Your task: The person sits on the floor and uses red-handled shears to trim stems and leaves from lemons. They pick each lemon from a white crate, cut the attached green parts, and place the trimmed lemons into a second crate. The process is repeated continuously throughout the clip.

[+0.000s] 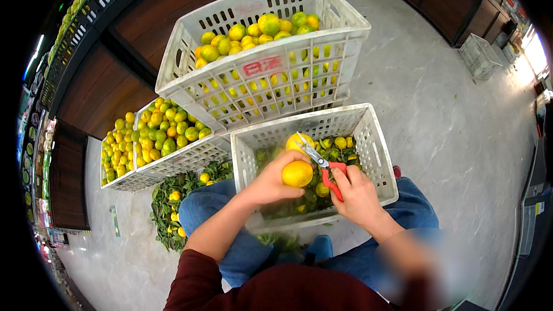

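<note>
Over a white plastic crate [302, 221], my left hand [276, 181] grips a yellow citrus fruit [297, 173] between thumb and fingers. A second citrus fruit [293, 141] shows just beyond those fingers; whether they hold it too is hard to tell. My right hand [357, 196] is closed around the red handles of small pruning shears [322, 162]. Their slim blades lie slightly parted across the second fruit's right side. Beneath both hands, leafy citrus fruits [340, 142] and green leaves fill the crate's bottom. My left forearm and hand cover part of its near left side.
A taller white crate [268, 62] of yellow-green citrus rises behind. To its left stand two more fruit-filled crates [168, 160]. A heap of leaves [166, 207] with several fruits lies beside my left knee. Another white crate [480, 56] sits far right on the grey floor [445, 138].
</note>
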Demonstrator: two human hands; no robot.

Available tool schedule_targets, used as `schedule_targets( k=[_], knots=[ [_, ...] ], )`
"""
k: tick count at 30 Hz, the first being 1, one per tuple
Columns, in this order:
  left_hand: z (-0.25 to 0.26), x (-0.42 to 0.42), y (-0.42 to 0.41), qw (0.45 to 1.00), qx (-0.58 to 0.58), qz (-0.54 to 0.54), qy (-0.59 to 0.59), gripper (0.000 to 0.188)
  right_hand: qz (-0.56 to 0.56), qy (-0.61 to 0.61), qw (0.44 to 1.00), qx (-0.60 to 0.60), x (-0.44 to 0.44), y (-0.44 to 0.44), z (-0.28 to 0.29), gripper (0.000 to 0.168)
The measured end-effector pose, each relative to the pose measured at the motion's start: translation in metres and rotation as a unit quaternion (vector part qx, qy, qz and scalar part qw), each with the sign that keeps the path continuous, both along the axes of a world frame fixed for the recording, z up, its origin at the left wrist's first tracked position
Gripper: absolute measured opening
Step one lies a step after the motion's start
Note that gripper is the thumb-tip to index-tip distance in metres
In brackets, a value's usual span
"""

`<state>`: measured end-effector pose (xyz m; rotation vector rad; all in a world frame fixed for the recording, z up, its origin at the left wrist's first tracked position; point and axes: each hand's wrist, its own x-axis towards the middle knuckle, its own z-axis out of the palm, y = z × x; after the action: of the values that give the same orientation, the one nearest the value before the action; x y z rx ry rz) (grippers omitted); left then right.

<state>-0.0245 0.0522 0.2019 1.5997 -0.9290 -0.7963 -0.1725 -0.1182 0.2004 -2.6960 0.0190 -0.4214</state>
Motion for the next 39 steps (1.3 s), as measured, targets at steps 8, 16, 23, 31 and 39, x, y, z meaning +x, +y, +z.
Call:
schedule_targets(
  k=[8, 16, 23, 31, 39],
  knots=[
    [-0.040, -0.019, 0.003, 0.962, 0.025, 0.065, 0.265, 0.057, -0.006, 0.155, 0.987, 0.038, -0.012, 0.023, -0.019, 0.049],
    [-0.064, -0.034, 0.002, 0.914, 0.068, 0.079, 0.393, 0.056, 0.014, 0.277, 0.957, 0.088, -0.023, 0.022, -0.029, 0.052],
    [-0.062, -0.034, 0.009, 0.796, -0.018, 0.092, 0.598, 0.045, -0.098, 0.228, 0.958, 0.147, -0.012, -0.003, 0.005, 0.060],
    [0.144, 0.104, -0.014, 0.847, -0.374, 0.014, 0.379, 0.048, -0.125, 0.057, 0.968, 0.208, -0.015, -0.028, 0.018, 0.060],
    [0.029, 0.032, -0.061, 0.961, -0.072, 0.253, 0.083, 0.046, -0.223, -0.016, 0.916, 0.335, -0.023, -0.045, 0.038, 0.058]
  ],
)
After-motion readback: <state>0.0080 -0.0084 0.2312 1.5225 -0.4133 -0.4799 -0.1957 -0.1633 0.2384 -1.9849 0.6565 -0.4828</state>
